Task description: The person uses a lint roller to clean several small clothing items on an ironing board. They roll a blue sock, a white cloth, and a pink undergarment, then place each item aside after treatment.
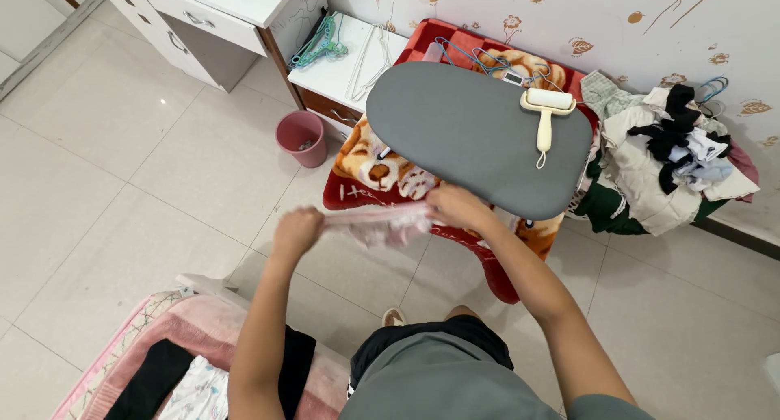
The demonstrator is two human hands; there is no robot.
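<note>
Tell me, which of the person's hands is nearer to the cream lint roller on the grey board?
The right. The right hand grips the pale pink cloth at the board's near edge, below the lint roller. The left hand holds the cloth's other end, farther off over the floor.

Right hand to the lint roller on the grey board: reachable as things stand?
Probably yes: the lint roller lies unobstructed beyond the right hand, but that hand grips the pink garment.

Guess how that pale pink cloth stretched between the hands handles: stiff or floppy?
Likely floppy: the pale pink cloth sags and bunches between the left hand and right hand. Probably light, since a pinch at each end carries it. Unlikely to roll or break.
</note>
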